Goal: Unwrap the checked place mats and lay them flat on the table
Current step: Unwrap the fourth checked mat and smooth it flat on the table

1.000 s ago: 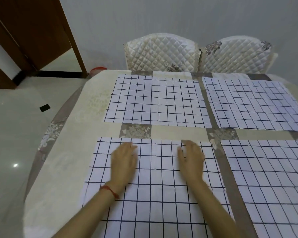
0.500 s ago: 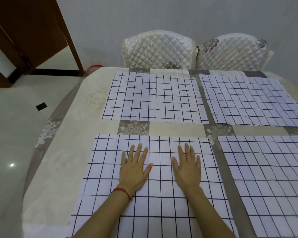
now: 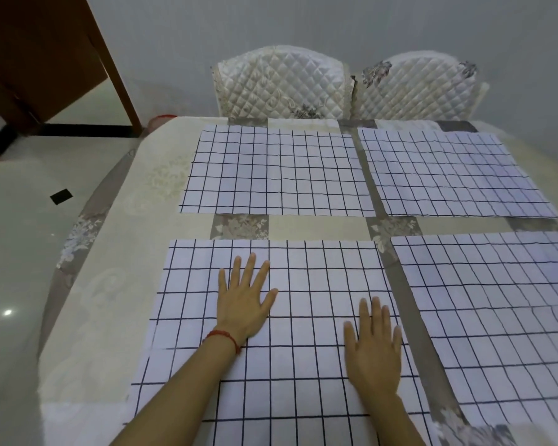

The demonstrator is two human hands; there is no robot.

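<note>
Both of your hands lie flat with straight, spread fingers, pressing rather than gripping: nothing is pinched or curled round. Your left hand [image 3: 244, 300] rests palm-down near the middle of the near-left place mat [image 3: 303, 365], a red string bracelet [image 3: 224, 338] at its wrist. Your right hand [image 3: 372, 346] presses the same mat close to its right edge, with the fingertips [image 3: 376, 302] pointing away from you.

That mat lies spread on the table [image 3: 103, 300], unfolded and looking smooth under your palms, though its nearest edge runs out of view. Beyond it, three more checked mats are laid out: the far-left mat [image 3: 277, 172], the far-right mat [image 3: 448, 175] and the near-right mat [image 3: 496, 317]. All four sit apart from one another, with strips of the patterned tablecloth [image 3: 316, 225] showing between them. The far-right and near-right mats show faint ripples and fold creases.

You appear to be at the last step, with unwrapping done and no wrapping or folded mat in sight. What is left, by my judgement, is a final smoothing, perhaps over the creased right-hand pair. Two quilted chairs [image 3: 284, 86] stand behind the table.
</note>
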